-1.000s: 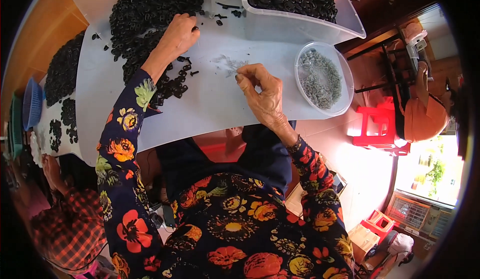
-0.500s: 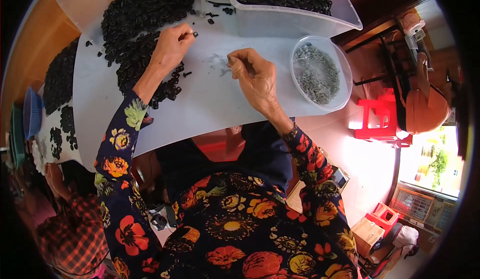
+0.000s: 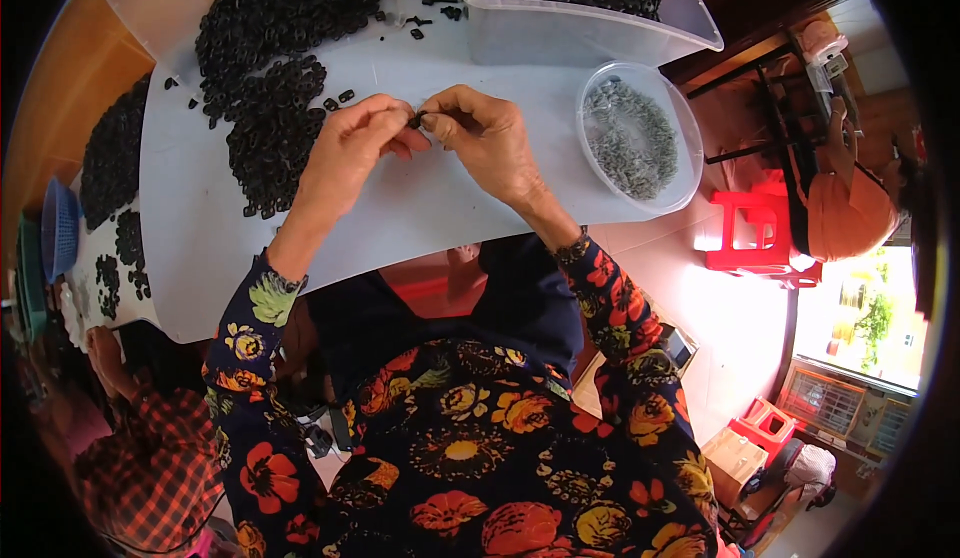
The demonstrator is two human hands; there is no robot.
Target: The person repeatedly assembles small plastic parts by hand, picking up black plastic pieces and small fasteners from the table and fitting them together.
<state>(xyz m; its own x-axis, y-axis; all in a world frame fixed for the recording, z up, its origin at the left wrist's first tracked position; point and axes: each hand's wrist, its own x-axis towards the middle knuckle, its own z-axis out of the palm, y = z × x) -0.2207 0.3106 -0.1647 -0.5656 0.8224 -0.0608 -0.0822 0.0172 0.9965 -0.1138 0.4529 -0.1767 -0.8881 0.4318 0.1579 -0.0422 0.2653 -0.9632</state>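
My left hand [image 3: 352, 153] and my right hand [image 3: 492, 146] meet over the white table, fingertips almost touching. Between them shows a small black plastic part [image 3: 417, 120], pinched by my left thumb and fingers. My right thumb and forefinger press together at its other side; whatever they hold is too small or hidden to make out. Left of my hands lies a heap of black plastic parts [image 3: 268, 148], oval pieces with holes. To the right stands a round clear tub [image 3: 690, 180] holding many small greyish pieces [image 3: 628, 138].
A clear plastic bin [image 3: 530, 43] full of black parts stands at the far side; a larger pile [image 3: 290, 8] lies far left. Red stools [image 3: 745, 233] and a person in orange [image 3: 850, 213] are at right. A person in a checked sleeve [image 3: 150, 468] sits lower left.
My left hand has come nearer and right, my right hand slightly left, and their fingertips have met at the black part. The pale scatter on the table is now hidden behind my hands.
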